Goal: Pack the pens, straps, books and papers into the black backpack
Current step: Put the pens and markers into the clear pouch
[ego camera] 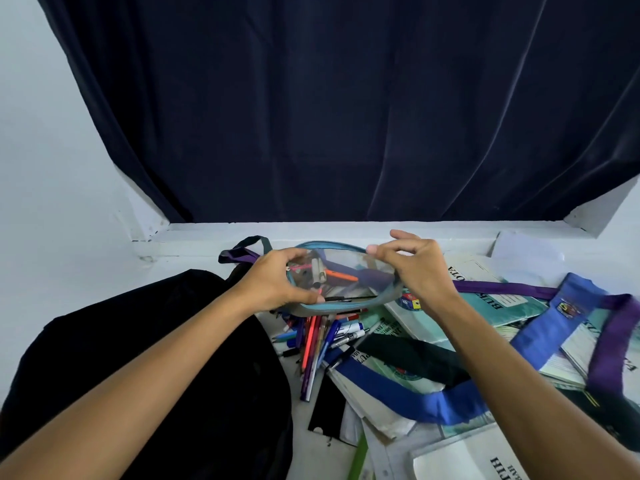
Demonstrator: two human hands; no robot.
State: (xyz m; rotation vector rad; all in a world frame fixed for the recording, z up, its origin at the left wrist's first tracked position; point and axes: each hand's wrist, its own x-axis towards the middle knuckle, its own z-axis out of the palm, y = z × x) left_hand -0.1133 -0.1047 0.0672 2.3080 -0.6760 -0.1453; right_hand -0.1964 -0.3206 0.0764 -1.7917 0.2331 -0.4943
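A clear pencil pouch (349,271) with a teal zipper rim is held above the table, with several pens inside it. My left hand (277,282) grips its left end. My right hand (415,268) pinches its upper right rim between thumb and fingers. Below the pouch lies a loose heap of pens (318,337). The black backpack (145,368) lies at the left under my left forearm. Blue straps (408,393) and purple straps (609,344) drape over books and papers (491,299) on the right.
A dark navy curtain (346,116) hangs behind the white ledge (346,233). A white wall (45,150) stands at the left. A black card (329,410) and a green-edged folder (358,455) lie near the front of the pile.
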